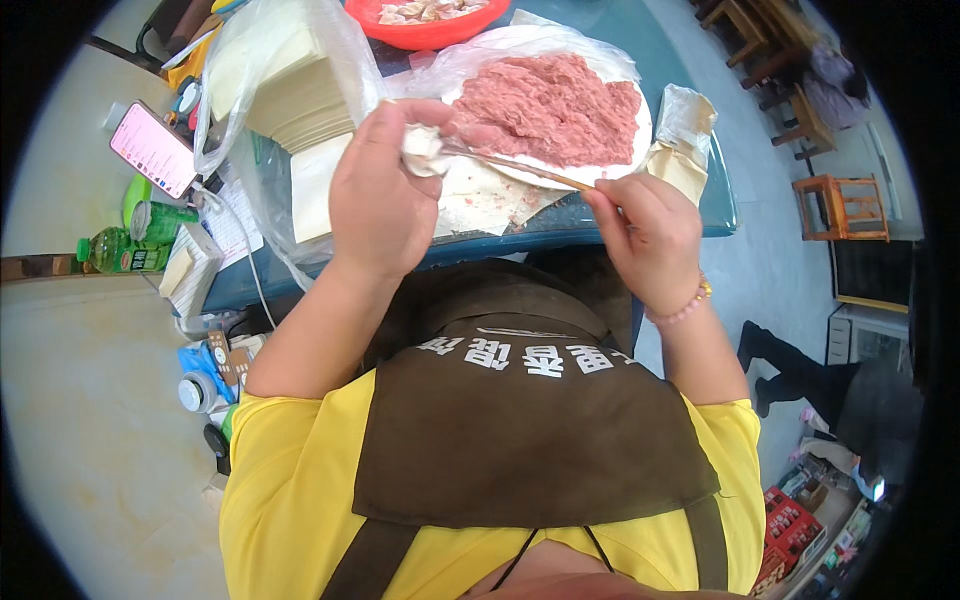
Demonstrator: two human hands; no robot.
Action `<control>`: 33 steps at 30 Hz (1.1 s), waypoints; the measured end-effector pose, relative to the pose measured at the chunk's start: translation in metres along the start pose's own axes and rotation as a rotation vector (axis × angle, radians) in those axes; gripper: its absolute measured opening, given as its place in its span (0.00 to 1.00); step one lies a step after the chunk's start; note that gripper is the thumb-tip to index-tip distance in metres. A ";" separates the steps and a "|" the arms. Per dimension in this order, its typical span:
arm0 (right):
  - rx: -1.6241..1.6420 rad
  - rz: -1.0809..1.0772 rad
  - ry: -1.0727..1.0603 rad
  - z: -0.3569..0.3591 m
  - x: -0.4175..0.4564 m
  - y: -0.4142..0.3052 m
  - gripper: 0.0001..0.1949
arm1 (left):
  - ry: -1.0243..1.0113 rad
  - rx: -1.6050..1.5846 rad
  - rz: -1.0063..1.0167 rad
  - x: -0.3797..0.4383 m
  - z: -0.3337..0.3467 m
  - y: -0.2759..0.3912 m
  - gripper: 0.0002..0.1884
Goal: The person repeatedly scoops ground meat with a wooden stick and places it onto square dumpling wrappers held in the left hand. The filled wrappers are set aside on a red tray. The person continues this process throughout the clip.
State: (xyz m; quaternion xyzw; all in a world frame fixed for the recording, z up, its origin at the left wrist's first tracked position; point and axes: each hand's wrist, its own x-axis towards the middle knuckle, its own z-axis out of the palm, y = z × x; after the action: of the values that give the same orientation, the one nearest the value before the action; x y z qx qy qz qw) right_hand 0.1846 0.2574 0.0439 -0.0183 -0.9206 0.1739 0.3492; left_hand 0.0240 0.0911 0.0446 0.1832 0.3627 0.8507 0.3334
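Note:
My left hand is curled around a folded wonton wrapper near the table's front edge. In my right hand is a thin wooden stick, pinched between thumb and fingers; its far end reaches the wrapper in my left hand. A mound of raw minced meat lies on a white plate beyond the stick, with clear plastic around its back. Left of my left hand, stacked square wrappers stand in a clear plastic bag.
A red plastic bowl with folded wontons stands at the back. Crumpled paper packaging lies right of the plate. On the left are a phone with its screen lit, a white cable and a green bottle. A person in dark clothing is off to the right.

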 end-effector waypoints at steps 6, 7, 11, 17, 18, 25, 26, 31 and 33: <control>0.002 -0.021 0.010 0.003 0.006 -0.001 0.06 | -0.034 0.239 0.280 0.000 0.009 -0.028 0.09; 0.017 -0.022 -0.009 0.002 0.008 0.001 0.06 | -0.134 0.366 0.313 0.001 0.006 -0.027 0.09; 0.108 0.017 -0.212 -0.009 0.005 0.021 0.06 | -0.240 0.626 0.178 0.006 -0.021 0.001 0.12; 0.355 0.295 -0.160 0.025 -0.058 0.078 0.04 | -0.139 -0.016 -0.163 0.038 -0.027 0.024 0.19; 0.378 0.279 -0.109 0.028 -0.061 0.079 0.04 | -0.037 0.168 -0.048 0.050 -0.017 0.024 0.18; 0.403 0.301 -0.089 0.031 -0.062 0.086 0.04 | -0.040 0.988 0.474 0.160 0.011 0.059 0.20; 0.397 0.298 -0.085 0.030 -0.061 0.085 0.04 | -0.103 1.036 0.512 0.161 0.008 0.059 0.20; 0.439 0.297 -0.094 0.029 -0.060 0.082 0.03 | -0.304 1.741 0.382 0.044 -0.015 0.069 0.07; 0.459 0.301 -0.095 0.029 -0.061 0.083 0.03 | -0.352 1.952 0.353 0.006 -0.033 0.074 0.06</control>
State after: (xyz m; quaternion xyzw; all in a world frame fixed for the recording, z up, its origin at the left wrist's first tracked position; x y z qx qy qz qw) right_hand 0.2046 0.3167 -0.0420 -0.0669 -0.8595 0.4284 0.2708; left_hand -0.0310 0.0408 0.0773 0.5503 0.8142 0.1797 -0.0443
